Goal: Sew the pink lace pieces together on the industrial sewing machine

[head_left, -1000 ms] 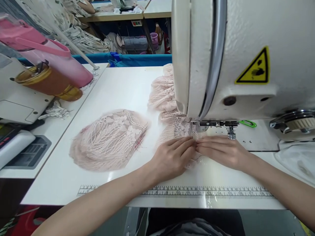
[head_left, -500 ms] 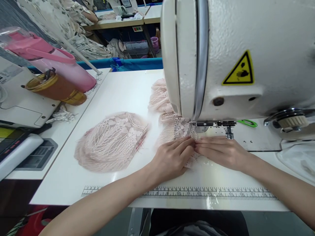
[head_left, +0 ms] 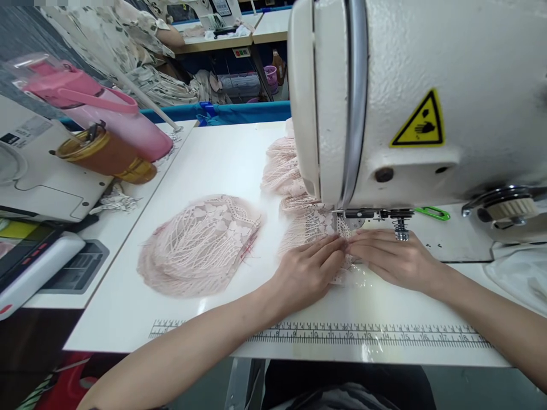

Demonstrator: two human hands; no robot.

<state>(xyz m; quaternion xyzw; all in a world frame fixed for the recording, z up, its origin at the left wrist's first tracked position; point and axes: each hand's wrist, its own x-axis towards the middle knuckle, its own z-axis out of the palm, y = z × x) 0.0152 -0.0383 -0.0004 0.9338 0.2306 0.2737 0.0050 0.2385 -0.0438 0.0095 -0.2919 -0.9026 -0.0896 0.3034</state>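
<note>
head view: left hand and right hand pinch thin pale-pink lace cloth. keep it flat, straight toward twelve o'clock.

White table; pale lace atop

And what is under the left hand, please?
Lace runs under the left hand and shows just beyond it. The part directly beneath is covered, so it cannot be seen.

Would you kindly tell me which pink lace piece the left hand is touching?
The lace piece at the sewing machine, under the left hand; the other lace piece lies apart, farther left.
</note>
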